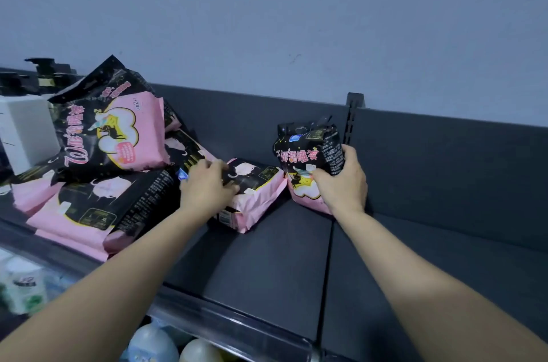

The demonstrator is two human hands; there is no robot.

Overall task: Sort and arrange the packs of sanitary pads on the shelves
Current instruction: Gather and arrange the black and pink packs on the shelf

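Black-and-pink packs of sanitary pads lie on the dark top shelf [267, 266]. One small pack [305, 154] stands upright against the back panel, and my right hand [344, 180] grips its right side. A second small pack [255, 192] lies flat in the middle, with my left hand [207, 183] resting on its left end, fingers curled over it. At the left, a heap of larger packs is piled up: one big pack [109, 127] leans on top, another [98, 207] lies flat at the front.
A white box [26, 130] and dark objects [44, 71] sit at the far left behind the heap. A slotted upright [353, 115] splits the back panel. Bottles and white packs [23, 284] show on the shelf below.
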